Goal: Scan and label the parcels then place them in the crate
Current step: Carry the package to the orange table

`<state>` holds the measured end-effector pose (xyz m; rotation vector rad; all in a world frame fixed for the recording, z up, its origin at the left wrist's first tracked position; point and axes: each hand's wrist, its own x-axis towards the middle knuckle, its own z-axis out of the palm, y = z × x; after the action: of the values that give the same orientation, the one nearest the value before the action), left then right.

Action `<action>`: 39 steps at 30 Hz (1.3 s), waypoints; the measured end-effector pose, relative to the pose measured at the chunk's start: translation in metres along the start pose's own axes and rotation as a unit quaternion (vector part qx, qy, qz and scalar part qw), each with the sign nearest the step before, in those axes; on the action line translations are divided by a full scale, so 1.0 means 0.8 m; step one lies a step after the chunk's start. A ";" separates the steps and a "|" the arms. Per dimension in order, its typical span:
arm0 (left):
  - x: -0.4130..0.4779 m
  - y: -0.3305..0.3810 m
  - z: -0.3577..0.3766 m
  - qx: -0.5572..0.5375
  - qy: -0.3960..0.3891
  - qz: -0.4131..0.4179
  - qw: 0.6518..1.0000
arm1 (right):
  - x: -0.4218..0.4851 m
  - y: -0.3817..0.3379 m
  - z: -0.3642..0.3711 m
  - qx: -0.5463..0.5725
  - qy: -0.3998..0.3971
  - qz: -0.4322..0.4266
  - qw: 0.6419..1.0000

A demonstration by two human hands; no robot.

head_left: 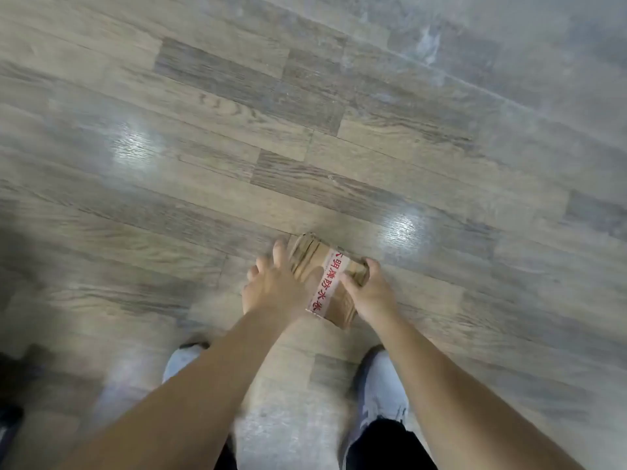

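A small brown cardboard parcel (317,269) with a strip of white tape printed in red characters lies low over the wood-pattern floor, just ahead of my feet. My left hand (271,283) lies against its left side with the fingers spread and fairly straight. My right hand (368,290) grips the parcel's right edge, thumb on top and fingers curled round the side. No scanner, label or crate is in view.
Grey-brown plank floor (305,130) fills the view, with two bright light reflections. My two light grey shoes (383,385) stand below the parcel. A dark object (8,422) shows at the lower left edge.
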<state>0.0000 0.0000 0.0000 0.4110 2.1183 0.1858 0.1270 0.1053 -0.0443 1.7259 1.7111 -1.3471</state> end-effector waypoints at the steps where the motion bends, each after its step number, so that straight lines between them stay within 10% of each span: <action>1: 0.001 -0.001 0.001 0.004 -0.001 0.002 1.000 | 0.003 0.001 0.001 0.011 0.014 -0.007 1.000; 12: -0.092 0.069 -0.149 -0.026 0.079 0.001 0.997 | -0.103 -0.156 -0.117 -0.002 0.042 -0.161 0.986; 28: -0.549 0.320 -0.533 -0.085 0.255 0.075 0.960 | -0.536 -0.457 -0.542 -0.004 0.062 -0.293 0.954; 39: -0.592 0.431 -0.658 -0.038 0.369 0.167 0.913 | -0.597 -0.568 -0.669 0.069 0.103 -0.375 0.919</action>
<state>-0.1258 0.1648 0.7599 0.7430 2.7481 0.7156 -0.0024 0.3528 0.7576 1.3438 2.6230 -1.6476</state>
